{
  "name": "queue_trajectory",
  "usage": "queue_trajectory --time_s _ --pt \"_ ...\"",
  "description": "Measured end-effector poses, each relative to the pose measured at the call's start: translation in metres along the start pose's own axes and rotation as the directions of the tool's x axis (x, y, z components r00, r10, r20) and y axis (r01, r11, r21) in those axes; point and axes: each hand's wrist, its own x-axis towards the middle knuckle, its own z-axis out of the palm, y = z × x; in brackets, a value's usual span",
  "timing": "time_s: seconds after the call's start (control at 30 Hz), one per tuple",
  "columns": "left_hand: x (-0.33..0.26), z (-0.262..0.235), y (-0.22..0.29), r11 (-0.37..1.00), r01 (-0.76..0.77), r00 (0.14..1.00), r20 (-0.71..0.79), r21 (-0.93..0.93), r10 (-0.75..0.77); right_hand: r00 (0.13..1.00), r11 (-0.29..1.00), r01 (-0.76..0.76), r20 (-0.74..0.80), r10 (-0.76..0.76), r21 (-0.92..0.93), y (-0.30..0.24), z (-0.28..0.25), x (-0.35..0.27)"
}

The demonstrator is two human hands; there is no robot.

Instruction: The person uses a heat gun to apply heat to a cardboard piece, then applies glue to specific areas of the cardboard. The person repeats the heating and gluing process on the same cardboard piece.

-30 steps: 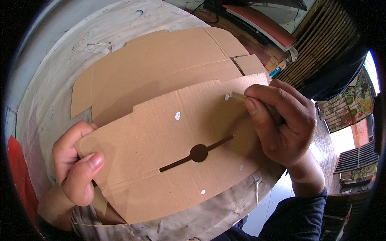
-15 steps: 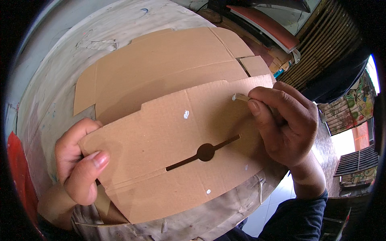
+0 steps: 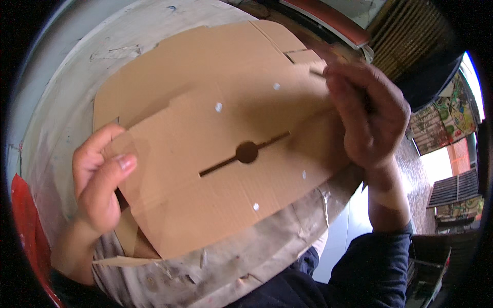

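Observation:
My left hand [image 3: 102,179] pinches the left edge of a brown cardboard piece [image 3: 179,200], thumb on top and fingers at the back. A narrow slot with a round hole in its middle runs through this piece, and several small white dabs [image 3: 218,107] lie on its face around the slot. My right hand [image 3: 367,110] hangs over the right end of the cardboard, fingers closed on a thin, small stick [image 3: 317,73] that points left. The stick is blurred and its material is unclear. Behind lies a larger cut cardboard sheet [image 3: 169,66], partly covered by the held piece.
The cardboard rests over a stained, pale round table cover [image 3: 67,102]. A red item [image 3: 31,231] is at the far left. Beyond the table at the back right are a red-brown panel [image 3: 328,20] and a slatted screen [image 3: 411,41]. Pale tiled floor [image 3: 346,220] shows at the lower right.
My right hand has lifted the stick off the cardboard, leaving a white dab where its tip was. The cardboard piece now appears higher in view, still in my left hand.

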Motion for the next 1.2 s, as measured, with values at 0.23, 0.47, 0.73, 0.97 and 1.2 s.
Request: queue_trajectory --time_s 0.23,0.47,0.73,0.97,1.2 --pt "-0.005 -0.003 -0.01 0.998 -0.059 0.998 -0.001 -0.019 0.059 0.975 0.993 -0.006 0.221 -0.02 0.119 -0.031 -0.027 -0.028" --pt "0.002 -0.008 -0.005 0.998 0.021 0.997 0.067 0.058 -0.025 0.972 0.993 0.063 0.221 -0.083 0.096 -0.02 -0.015 -0.044" --pt "-0.002 -0.01 -0.012 0.999 0.008 1.0 0.0 0.054 -0.008 0.967 1.0 -0.005 0.253 -0.002 0.03 -0.025 -0.011 -0.044" --pt "-0.011 -0.005 -0.005 0.988 0.096 0.99 -0.113 0.117 -0.083 0.968 0.999 0.021 0.25 -0.03 0.036 -0.027 -0.01 -0.046" --pt "-0.009 -0.004 0.008 0.946 0.256 0.953 -0.215 0.199 -0.213 0.984 0.997 -0.063 0.165 0.071 -0.053 -0.03 -0.002 -0.048"
